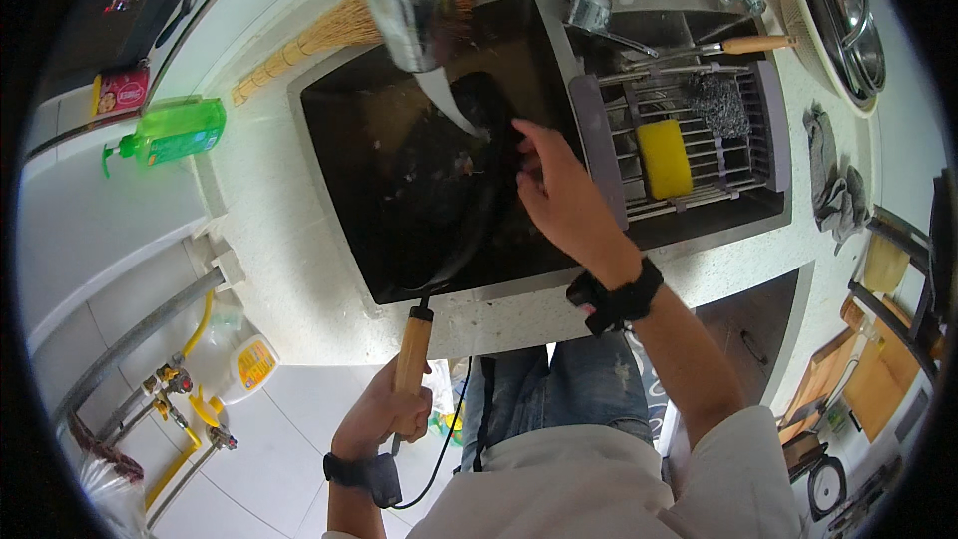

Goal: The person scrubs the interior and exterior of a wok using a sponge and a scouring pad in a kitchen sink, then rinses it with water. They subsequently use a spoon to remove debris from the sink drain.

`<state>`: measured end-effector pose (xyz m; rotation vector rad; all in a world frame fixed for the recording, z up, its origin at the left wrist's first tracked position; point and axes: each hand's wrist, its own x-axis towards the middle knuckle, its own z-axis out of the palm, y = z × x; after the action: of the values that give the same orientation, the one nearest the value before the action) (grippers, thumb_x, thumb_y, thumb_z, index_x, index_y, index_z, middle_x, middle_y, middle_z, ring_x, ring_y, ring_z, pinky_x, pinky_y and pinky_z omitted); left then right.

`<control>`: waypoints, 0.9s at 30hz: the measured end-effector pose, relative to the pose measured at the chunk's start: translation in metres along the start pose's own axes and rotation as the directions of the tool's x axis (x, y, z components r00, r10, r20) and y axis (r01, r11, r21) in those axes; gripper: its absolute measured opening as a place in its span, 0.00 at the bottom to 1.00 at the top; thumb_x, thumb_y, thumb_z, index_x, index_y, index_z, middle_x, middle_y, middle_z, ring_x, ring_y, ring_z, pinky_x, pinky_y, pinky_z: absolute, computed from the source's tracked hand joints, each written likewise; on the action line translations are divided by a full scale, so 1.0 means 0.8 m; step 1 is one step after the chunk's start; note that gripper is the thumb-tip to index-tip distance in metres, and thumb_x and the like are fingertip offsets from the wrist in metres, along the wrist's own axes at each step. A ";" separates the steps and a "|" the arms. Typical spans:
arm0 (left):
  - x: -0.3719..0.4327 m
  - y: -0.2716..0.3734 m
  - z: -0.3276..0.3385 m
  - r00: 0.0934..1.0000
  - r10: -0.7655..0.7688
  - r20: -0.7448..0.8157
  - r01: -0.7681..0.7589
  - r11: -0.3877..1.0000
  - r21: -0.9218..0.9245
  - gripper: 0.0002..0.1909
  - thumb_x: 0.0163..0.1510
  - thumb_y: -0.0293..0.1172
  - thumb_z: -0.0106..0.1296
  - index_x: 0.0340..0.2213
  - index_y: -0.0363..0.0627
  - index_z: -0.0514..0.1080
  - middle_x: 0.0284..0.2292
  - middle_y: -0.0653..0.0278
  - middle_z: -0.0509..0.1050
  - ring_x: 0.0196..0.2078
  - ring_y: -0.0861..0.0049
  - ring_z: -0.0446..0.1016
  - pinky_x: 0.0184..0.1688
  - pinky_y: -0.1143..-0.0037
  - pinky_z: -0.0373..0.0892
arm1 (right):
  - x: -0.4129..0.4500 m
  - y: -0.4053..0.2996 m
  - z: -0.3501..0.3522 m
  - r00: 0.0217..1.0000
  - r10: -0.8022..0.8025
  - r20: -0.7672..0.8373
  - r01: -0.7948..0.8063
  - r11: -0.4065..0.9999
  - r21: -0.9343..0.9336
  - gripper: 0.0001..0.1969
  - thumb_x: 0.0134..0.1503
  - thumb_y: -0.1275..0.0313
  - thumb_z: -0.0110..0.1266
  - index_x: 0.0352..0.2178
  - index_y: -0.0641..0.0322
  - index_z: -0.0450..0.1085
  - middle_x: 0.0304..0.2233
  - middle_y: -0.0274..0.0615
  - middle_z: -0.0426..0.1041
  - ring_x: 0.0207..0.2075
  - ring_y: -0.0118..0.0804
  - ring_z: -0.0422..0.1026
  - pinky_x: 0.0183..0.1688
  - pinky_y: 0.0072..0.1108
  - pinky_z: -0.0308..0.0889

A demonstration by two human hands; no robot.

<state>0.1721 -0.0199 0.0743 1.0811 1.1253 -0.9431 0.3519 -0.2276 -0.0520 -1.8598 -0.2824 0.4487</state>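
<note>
My left hand [389,404] grips the wooden handle [414,352] of a dark wok [479,224]. The wok sits low in the left basin of the black sink [348,187], its handle reaching over the front edge. Dark surfaces make its outline hard to follow. From a shiny faucet spout [412,22], close to the camera, a stream of water [449,101] runs down into the wok. Over the wok's right side is my right hand [550,187], fingers loosely bent and apart, with nothing visible in them; contact with the rim cannot be made out.
A bamboo brush [322,37] lies along the back left rim. Over the right basin, a drain rack [696,165] holds a yellow sponge [664,159], a steel scourer [718,103] and a wooden-handled utensil [756,45]. A green pump bottle [179,131] and a grey cloth [834,172] flank the sink.
</note>
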 end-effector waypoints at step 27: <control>-0.038 0.130 0.041 0.961 0.251 0.119 -0.249 0.968 -0.035 0.14 0.47 0.38 0.44 0.32 0.40 0.64 0.15 0.65 0.63 0.12 0.82 0.56 0.15 0.82 0.52 | 0.045 -0.013 0.033 0.988 -0.066 -0.136 0.037 0.977 -0.209 0.39 0.51 0.60 0.56 0.57 0.70 0.47 0.60 0.57 0.46 0.60 0.54 0.50 0.57 0.32 0.55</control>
<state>0.2734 -0.0270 0.1251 1.1046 0.8720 -0.7848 0.3731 -0.1872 -0.0554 -2.0707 -0.2883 0.2562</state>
